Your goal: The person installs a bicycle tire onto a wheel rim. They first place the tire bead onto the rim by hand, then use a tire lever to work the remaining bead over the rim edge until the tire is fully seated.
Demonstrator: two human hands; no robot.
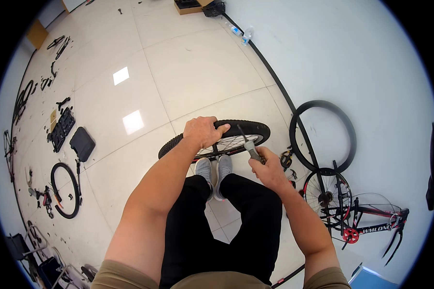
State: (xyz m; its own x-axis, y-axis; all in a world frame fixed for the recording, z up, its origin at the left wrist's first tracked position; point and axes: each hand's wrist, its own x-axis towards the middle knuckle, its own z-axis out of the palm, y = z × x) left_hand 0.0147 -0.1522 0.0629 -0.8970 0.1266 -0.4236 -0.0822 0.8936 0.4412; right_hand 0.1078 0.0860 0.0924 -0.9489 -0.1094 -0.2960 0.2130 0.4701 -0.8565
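So the left hand [201, 131] was curled over the tread of a black knobby bike wheel with thin spokes [243, 126], while the right hand [270, 171] was wrapped around a grey-handled tool with a thin dark shaft [250, 147], its tip right by the tyre. The wheel sat just ahead of the grey shoes [203, 169], over the glossy cream tiled floor [197, 72]. Off to the right, a smooth black tyre [350, 143] leaned on the white wall [386, 82], near a black-and-red bicycle frame [377, 228]. Way over left lay a black plastic case [83, 143].
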